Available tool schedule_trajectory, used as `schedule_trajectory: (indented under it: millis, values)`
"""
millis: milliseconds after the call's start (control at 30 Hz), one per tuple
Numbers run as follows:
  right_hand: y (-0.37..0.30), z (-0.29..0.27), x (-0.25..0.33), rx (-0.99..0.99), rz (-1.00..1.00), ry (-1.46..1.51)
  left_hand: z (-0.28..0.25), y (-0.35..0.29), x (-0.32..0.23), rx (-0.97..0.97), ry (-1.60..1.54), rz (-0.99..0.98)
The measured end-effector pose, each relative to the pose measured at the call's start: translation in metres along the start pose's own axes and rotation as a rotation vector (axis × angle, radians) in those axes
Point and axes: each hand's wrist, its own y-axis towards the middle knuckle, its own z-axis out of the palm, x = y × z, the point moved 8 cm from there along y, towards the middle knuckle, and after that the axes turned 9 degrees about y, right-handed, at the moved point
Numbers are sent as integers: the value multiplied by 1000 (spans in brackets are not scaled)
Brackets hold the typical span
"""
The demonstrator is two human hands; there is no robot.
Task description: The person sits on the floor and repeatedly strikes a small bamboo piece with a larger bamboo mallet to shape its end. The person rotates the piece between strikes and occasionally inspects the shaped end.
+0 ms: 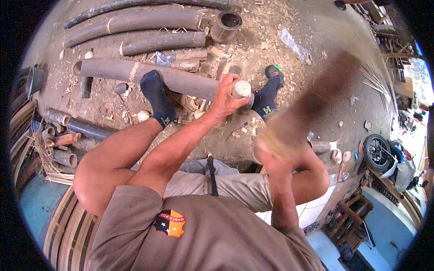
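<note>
Left grip (pixel 224 97) on from the head view, and those fingers are wrapped right around a short round rod (pixel 242 89), its pale end facing up, just by the right end of a long bamboo pole (pixel 176 79)! That pole lies crosswise on the floor (pixel 246 151) in front of the person, with the left sock-clad foot (pixel 155 90) against it and the right foot (pixel 267 97) near its right end. Over to the right grip (pixel 276 160), closed on a long brown tool (pixel 312 99), badly blurred, slanting up and away to the right; its exact shape can't be told. Wood chips (pixel 255 58) litter the ground, more bamboo lengths (pixel 151 21) line up beyond, and a short bamboo cylinder (pixel 223 31) stands beside them!
</note>
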Motion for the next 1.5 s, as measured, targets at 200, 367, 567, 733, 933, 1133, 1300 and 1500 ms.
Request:
schedule_trajectory:
  millis: [200, 367, 567, 733, 933, 1133, 1300, 1500]
  values:
    - [9, 6, 15, 41, 45, -33, -22, 3, 63, -140, 136, -223]
    - [-15, -26, -9, -126, 147, 228, -34, 31, 83, -22, 418, -689]
    - [-51, -28, -9, -180, 158, 293, 56, 21, -28, 330, 187, -70]
    - [-83, -33, -32, -278, 265, 256, 5, 42, -77, 174, 40, 47]
    - [-61, 1, -81, -138, 275, 478, -43, 49, 21, 705, 940, 383]
    - [9, 62, -83, -125, 213, 494, -87, 20, 72, 750, 1003, 309]
    - [48, 101, -115, -209, 240, 256, -76, 39, 98, 853, 904, 245]
    - [66, 111, -112, -226, 176, 246, -76, 53, 99, 939, 854, 196]
